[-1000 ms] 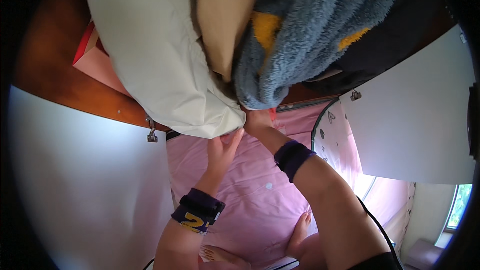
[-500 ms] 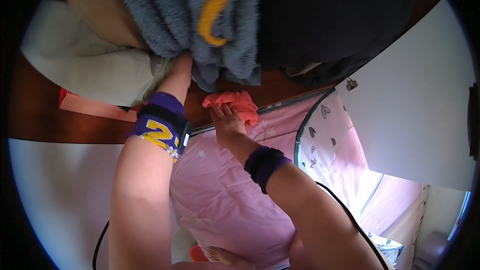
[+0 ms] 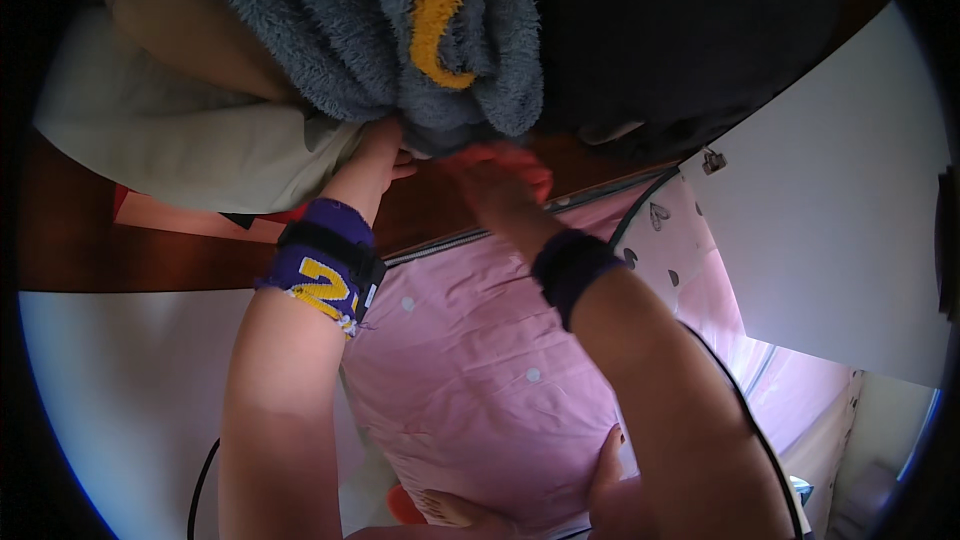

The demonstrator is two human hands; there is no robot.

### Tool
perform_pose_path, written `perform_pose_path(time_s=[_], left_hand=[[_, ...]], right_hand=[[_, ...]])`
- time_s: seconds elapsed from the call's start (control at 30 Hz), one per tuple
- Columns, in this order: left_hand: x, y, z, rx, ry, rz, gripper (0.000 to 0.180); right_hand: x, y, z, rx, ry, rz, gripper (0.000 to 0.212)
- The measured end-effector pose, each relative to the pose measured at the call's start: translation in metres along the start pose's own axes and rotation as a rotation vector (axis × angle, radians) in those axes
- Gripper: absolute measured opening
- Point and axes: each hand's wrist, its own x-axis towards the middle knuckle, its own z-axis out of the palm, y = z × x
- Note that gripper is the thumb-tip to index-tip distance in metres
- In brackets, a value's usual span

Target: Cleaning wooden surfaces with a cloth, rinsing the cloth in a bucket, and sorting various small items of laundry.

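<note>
The white door (image 3: 820, 220) at the right stands swung outward, leaving the shelf front accessible. Pink bedding (image 3: 460, 330) lies on the near side. The brown wooden shelf (image 3: 430, 210) spans the far side, mostly covered by fabric. Dark cloth (image 3: 680, 30) occupies its right portion. Grey fleece (image 3: 330, 30) with a yellow marking drapes at centre, its lower edge overhanging the work zone. Pale cloth (image 3: 200, 155) sits at the left, beside the fleece. Red cloth (image 3: 525, 165) rests at the shelf front, just below the fleece edge. The left hand (image 3: 380, 155) reaches under that edge, apparently to lift it clear; its grip is partly hidden and cannot be determined. The right hand (image 3: 500, 190) contacts the red cloth, probably to control it; blur prevents telling whether the fingers grasp or press.
</note>
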Motion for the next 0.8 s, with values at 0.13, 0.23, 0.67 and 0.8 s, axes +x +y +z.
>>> perform_pose_path(time_s=[0.13,0.23,0.67,0.8], left_hand=[[-0.001,-0.002,0.007,-0.015,-0.07,0.004,0.057],[0.002,-0.012,0.019,-0.002,-0.125,-0.002,0.062],[0.014,-0.035,0.007,0.016,-0.082,-0.049,0.066],[0.004,-0.034,0.02,0.004,-0.045,-0.025,0.066]], right_hand=[[-0.026,0.087,-0.001,-0.102,0.243,0.068,0.064],[-0.019,0.1,0.01,-0.142,0.273,0.094,0.064],[-0.027,0.087,0.005,0.012,0.287,0.051,0.062],[-0.039,0.118,-0.032,-0.269,0.21,0.301,0.044]])
